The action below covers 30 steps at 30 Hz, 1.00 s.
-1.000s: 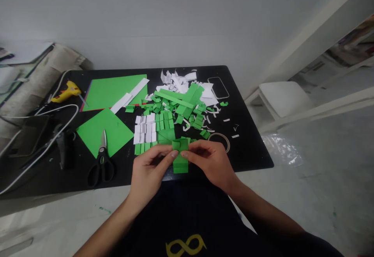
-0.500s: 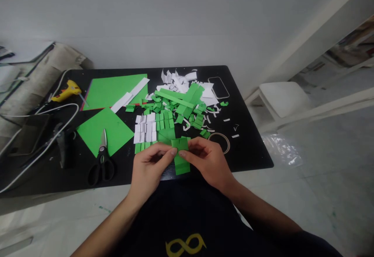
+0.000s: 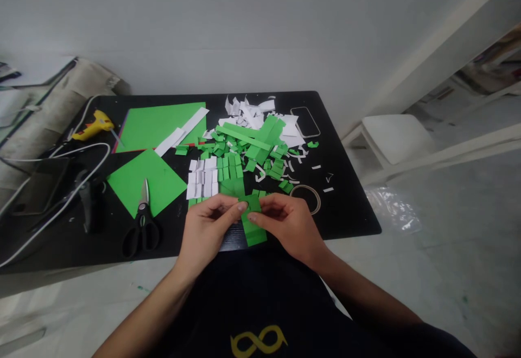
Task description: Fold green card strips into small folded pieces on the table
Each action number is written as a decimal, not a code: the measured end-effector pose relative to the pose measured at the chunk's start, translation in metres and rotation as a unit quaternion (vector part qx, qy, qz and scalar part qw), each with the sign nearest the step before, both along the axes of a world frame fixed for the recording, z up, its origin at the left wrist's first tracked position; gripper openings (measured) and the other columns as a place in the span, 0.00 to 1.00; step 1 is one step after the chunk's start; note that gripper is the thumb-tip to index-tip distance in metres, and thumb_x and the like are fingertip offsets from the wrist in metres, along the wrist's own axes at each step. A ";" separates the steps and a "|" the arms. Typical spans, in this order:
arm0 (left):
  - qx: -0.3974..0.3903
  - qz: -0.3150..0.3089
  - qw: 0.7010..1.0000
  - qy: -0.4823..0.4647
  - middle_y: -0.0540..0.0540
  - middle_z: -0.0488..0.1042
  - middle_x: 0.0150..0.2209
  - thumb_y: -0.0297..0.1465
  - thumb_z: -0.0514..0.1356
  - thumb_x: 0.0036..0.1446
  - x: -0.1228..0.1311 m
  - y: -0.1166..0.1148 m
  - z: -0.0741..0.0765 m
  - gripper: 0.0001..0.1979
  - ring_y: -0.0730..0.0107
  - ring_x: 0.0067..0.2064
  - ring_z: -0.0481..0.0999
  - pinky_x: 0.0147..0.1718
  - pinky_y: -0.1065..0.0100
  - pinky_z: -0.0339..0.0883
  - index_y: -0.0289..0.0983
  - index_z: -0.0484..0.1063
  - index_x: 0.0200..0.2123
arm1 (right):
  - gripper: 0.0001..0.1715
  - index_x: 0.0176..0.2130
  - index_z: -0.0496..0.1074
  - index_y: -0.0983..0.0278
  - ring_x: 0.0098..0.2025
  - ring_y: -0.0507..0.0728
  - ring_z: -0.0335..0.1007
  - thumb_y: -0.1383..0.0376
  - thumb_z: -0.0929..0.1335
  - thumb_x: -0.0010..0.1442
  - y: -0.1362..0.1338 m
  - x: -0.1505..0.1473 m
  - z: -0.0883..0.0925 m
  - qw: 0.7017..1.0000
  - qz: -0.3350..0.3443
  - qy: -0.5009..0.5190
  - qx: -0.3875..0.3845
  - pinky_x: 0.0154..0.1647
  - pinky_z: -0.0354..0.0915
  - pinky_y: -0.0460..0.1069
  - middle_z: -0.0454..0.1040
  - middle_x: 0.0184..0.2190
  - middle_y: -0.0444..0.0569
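Note:
Near the table's front edge, my left hand (image 3: pixel 211 227) and my right hand (image 3: pixel 293 227) pinch a green paper strip (image 3: pixel 255 233) from either side. Creases cross the strip, and its lower end hangs toward me. My thumbs lie on its face; the other fingers are curled behind and partly hidden. Just beyond my left hand are folded white paper pieces (image 3: pixel 203 178) in rows, beside folded green paper pieces (image 3: pixel 230 167). A pile of green and white paper scraps (image 3: pixel 260 135) lies farther back.
Black-handled scissors (image 3: pixel 141 228) rest partly on a green paper square (image 3: pixel 148 181). Behind are green sheets (image 3: pixel 163 125) and a yellow glue gun (image 3: pixel 95 125). A tape ring (image 3: pixel 311 198) lies right of my right hand. White cables (image 3: pixel 93 152) cross the left side. A white stool (image 3: pixel 396 135) stands right.
The green strip's upper part has tilted and shifted slightly between my fingers, and its lower end has swung a little to the right. Both hands keep their pinch on it.

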<state>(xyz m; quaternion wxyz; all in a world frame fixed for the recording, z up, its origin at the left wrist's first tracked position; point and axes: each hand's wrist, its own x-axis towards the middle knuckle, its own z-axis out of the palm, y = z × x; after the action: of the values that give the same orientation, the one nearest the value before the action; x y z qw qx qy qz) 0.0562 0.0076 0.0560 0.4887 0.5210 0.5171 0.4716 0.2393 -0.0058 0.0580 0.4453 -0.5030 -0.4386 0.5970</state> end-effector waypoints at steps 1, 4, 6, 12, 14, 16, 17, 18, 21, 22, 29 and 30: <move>0.001 0.000 1.000 0.001 0.51 0.77 0.22 0.34 0.73 0.55 0.001 0.000 0.000 0.07 0.73 0.25 0.73 0.24 0.74 0.68 0.37 0.83 0.28 | 0.17 0.35 0.82 0.62 0.36 0.57 0.80 0.59 0.84 0.49 0.000 0.000 0.000 1.000 -0.001 0.001 0.000 0.42 0.77 0.52 0.82 0.32 0.45; -0.001 -0.006 1.000 0.009 0.50 0.77 0.21 0.35 0.72 0.55 0.002 0.000 0.003 0.09 0.73 0.24 0.73 0.24 0.73 0.68 0.37 0.82 0.27 | 0.16 0.35 0.81 0.62 0.36 0.57 0.79 0.58 0.83 0.50 0.000 0.000 0.003 1.000 0.004 0.000 0.004 0.40 0.76 0.52 0.81 0.32 0.45; 0.003 -0.003 1.000 0.014 0.50 0.77 0.22 0.36 0.72 0.56 0.003 -0.001 0.004 0.10 0.73 0.24 0.72 0.24 0.73 0.67 0.37 0.82 0.28 | 0.15 0.34 0.80 0.62 0.34 0.56 0.77 0.57 0.82 0.52 0.000 0.000 0.006 1.000 0.014 -0.005 0.006 0.38 0.74 0.51 0.80 0.31 0.44; 0.030 0.017 0.999 0.032 0.51 0.76 0.22 0.38 0.71 0.57 0.005 -0.003 0.009 0.12 0.74 0.24 0.68 0.22 0.73 0.63 0.37 0.81 0.27 | 0.19 0.26 0.73 0.62 0.28 0.52 0.64 0.55 0.80 0.56 0.003 -0.005 0.012 0.999 0.027 -0.020 0.030 0.30 0.64 0.48 0.69 0.25 0.40; 0.032 0.015 0.999 0.033 0.51 0.75 0.21 0.39 0.71 0.57 0.005 -0.003 0.009 0.13 0.73 0.24 0.67 0.22 0.73 0.62 0.37 0.81 0.26 | 0.20 0.26 0.71 0.62 0.28 0.52 0.61 0.55 0.79 0.57 0.004 -0.007 0.010 0.999 0.027 -0.023 0.037 0.29 0.60 0.48 0.67 0.24 0.39; 0.033 0.011 0.999 0.038 0.51 0.74 0.22 0.40 0.71 0.58 0.004 -0.002 0.008 0.13 0.73 0.24 0.67 0.22 0.73 0.62 0.37 0.81 0.26 | 0.19 0.26 0.70 0.62 0.27 0.51 0.59 0.57 0.78 0.58 0.004 -0.008 0.008 0.998 0.032 -0.031 0.040 0.28 0.57 0.48 0.64 0.24 0.39; 0.034 0.009 0.999 0.041 0.51 0.74 0.22 0.40 0.70 0.58 0.004 -0.002 0.008 0.13 0.73 0.25 0.67 0.22 0.73 0.62 0.37 0.81 0.27 | 0.18 0.26 0.70 0.62 0.27 0.51 0.59 0.58 0.77 0.59 0.004 -0.008 0.007 0.998 0.035 -0.037 0.041 0.28 0.56 0.48 0.63 0.24 0.39; 0.035 0.007 0.998 0.044 0.51 0.74 0.22 0.39 0.70 0.58 0.004 -0.002 0.007 0.13 0.73 0.25 0.67 0.23 0.73 0.62 0.37 0.81 0.27 | 0.17 0.27 0.70 0.62 0.28 0.51 0.58 0.58 0.76 0.60 0.003 -0.008 0.005 0.997 0.036 -0.044 0.043 0.28 0.56 0.48 0.63 0.24 0.39; 0.032 -0.002 0.998 0.054 0.51 0.74 0.22 0.38 0.70 0.59 0.002 0.000 0.005 0.11 0.73 0.25 0.68 0.23 0.73 0.63 0.37 0.81 0.28 | 0.18 0.26 0.67 0.61 0.28 0.51 0.56 0.59 0.74 0.61 0.002 -0.008 0.003 0.996 0.036 -0.068 0.052 0.28 0.55 0.48 0.61 0.24 0.39; 0.029 -0.007 0.998 0.056 0.51 0.74 0.22 0.37 0.69 0.59 0.002 0.000 0.004 0.11 0.73 0.25 0.68 0.23 0.73 0.63 0.37 0.81 0.28 | 0.19 0.25 0.66 0.61 0.27 0.51 0.55 0.60 0.74 0.61 0.002 -0.008 0.002 0.995 0.037 -0.076 0.055 0.27 0.54 0.48 0.60 0.24 0.39; 0.021 -0.009 0.999 0.043 0.52 0.73 0.21 0.36 0.70 0.58 0.002 0.000 0.003 0.12 0.74 0.25 0.67 0.23 0.74 0.62 0.37 0.79 0.25 | 0.21 0.24 0.62 0.60 0.27 0.51 0.53 0.59 0.74 0.61 0.000 -0.009 0.002 0.995 0.041 -0.080 0.052 0.26 0.52 0.48 0.57 0.23 0.38; 0.024 -0.007 0.999 0.044 0.52 0.72 0.21 0.36 0.69 0.58 0.002 -0.001 0.003 0.12 0.74 0.25 0.66 0.23 0.74 0.62 0.37 0.78 0.25 | 0.21 0.24 0.63 0.61 0.27 0.51 0.53 0.59 0.74 0.61 0.000 -0.009 0.003 0.995 0.042 -0.073 0.049 0.26 0.52 0.48 0.57 0.23 0.38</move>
<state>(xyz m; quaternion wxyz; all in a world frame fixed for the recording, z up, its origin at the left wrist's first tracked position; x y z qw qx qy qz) 0.0586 0.0069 0.0590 0.4560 0.5566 0.5229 0.4570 0.2301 -0.0058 0.0606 0.4104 -0.5045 -0.5192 0.5546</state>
